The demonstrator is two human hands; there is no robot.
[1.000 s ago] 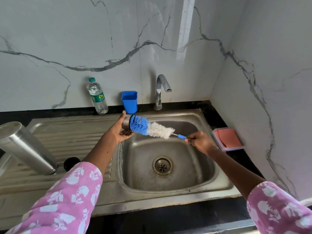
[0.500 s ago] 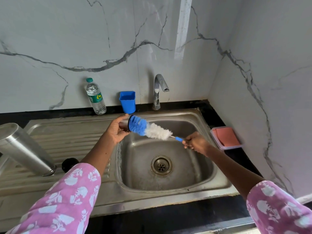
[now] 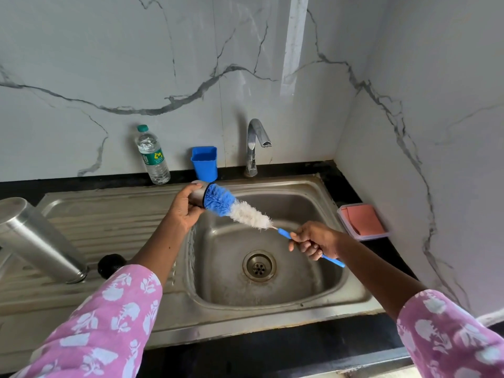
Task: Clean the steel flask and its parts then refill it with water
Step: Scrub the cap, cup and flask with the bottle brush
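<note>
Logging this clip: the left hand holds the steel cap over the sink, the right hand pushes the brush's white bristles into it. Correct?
Not quite. The head view shows the blue bristles of the brush in the steel cap; the white ones lie nearer the handle. Left hand holds the cap over the sink, right hand the brush.

White marble-look wall panels with grey veins (image 3: 136,64) meet in a corner at the right, a bright vertical strip of reflected light (image 3: 293,36) on the back panel. Black stone countertop (image 3: 272,347) holds a stainless steel sink unit with ribbed drainboard (image 3: 114,222) on the left, round drain in the basin, and a curved chrome tap (image 3: 255,143) behind. Against the back wall stand a clear plastic water bottle with green cap (image 3: 152,155) and a blue square plastic cup (image 3: 204,162); a shallow clear tray with a pink cloth (image 3: 362,220) sits on the right counter.
</note>
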